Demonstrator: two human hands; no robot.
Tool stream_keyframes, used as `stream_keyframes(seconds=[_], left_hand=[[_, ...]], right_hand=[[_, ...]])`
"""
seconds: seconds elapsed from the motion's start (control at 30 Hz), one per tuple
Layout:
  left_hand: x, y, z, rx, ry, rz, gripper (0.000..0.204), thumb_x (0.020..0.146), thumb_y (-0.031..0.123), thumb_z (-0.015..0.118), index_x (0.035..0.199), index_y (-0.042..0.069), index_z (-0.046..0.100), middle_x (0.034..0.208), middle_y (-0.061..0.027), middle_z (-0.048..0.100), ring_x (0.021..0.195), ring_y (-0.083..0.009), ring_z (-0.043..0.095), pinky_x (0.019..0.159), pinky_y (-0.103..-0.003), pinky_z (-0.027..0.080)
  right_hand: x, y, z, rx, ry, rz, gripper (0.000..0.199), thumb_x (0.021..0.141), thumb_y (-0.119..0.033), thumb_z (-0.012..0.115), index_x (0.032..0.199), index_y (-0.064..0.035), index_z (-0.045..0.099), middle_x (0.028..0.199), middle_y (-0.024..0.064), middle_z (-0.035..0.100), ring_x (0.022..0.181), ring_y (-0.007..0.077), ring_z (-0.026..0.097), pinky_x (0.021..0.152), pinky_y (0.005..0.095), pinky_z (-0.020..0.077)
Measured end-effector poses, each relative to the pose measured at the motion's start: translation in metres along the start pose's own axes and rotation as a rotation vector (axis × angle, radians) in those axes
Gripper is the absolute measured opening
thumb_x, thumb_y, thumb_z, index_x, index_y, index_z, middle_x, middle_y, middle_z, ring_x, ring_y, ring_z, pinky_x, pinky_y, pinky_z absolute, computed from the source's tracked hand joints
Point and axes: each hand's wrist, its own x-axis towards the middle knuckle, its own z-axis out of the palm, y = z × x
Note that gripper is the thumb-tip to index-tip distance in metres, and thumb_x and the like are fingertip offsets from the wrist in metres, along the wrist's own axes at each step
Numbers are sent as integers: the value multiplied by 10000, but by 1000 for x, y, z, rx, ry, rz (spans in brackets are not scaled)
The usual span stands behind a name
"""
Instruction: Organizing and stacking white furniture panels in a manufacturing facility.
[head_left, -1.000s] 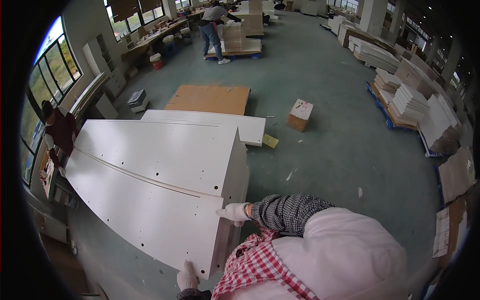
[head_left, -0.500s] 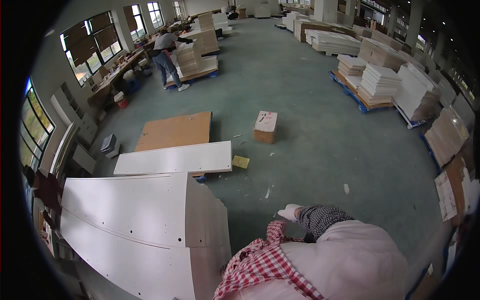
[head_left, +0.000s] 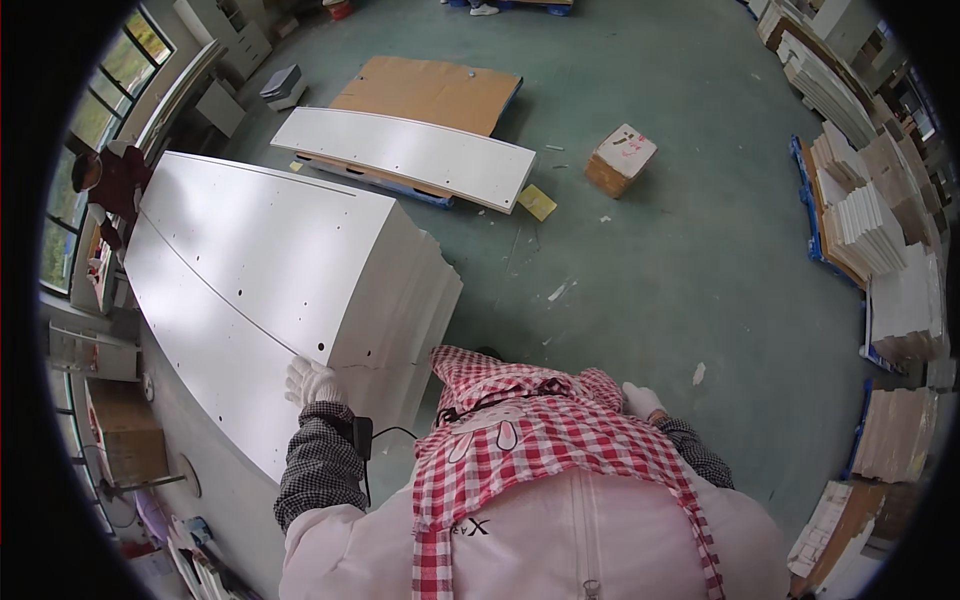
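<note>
A tall stack of white panels (head_left: 255, 235) with drilled holes stands at my left, its layered edges facing me. My left hand (head_left: 312, 382), in a white knit glove, rests on the near corner of the top panel, fingers spread and holding nothing. My right hand (head_left: 640, 400), also gloved, hangs low beside my red checked apron (head_left: 530, 420). Its fingers are partly hidden, and no object shows in it. From a small black box (head_left: 362, 438) at my left cuff, a cable runs to my body.
Another person (head_left: 112, 190) in dark red stands at the stack's far left end. Beyond lie a long white panel (head_left: 400, 150) on a pallet and a brown board (head_left: 430, 90). A carton (head_left: 620, 160) sits on the green floor. Stacked panels (head_left: 865, 225) on pallets line the right side.
My view has swung down and left, toward the panel stack. My left hand has come into view on the top panel. The right hand has lowered to my side.
</note>
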Motion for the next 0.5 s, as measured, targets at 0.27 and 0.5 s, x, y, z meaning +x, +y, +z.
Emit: stream_keyframes(seconds=[0.27, 0.5], left_hand=[[-20, 15, -17, -23, -26, -64, 474, 988, 301, 393, 1354, 0, 410, 1398, -241, 429, 1356, -397, 357, 1167, -516, 220], [3, 23, -2, 61, -55, -133, 600, 966, 237, 422, 1487, -34, 302, 1526, -284, 308, 1448, -439, 245, 1223, -525, 142]], right_hand=[[100, 1, -23, -546, -101, -349, 301, 920, -326, 545, 1125, -107, 522, 1063, 304, 646, 1032, 496, 607, 843, 512, 480], [291, -24, -89, -578, -53, -252, 282, 909, -309, 525, 930, -28, 533, 899, 252, 665, 836, 412, 657, 706, 480, 494]])
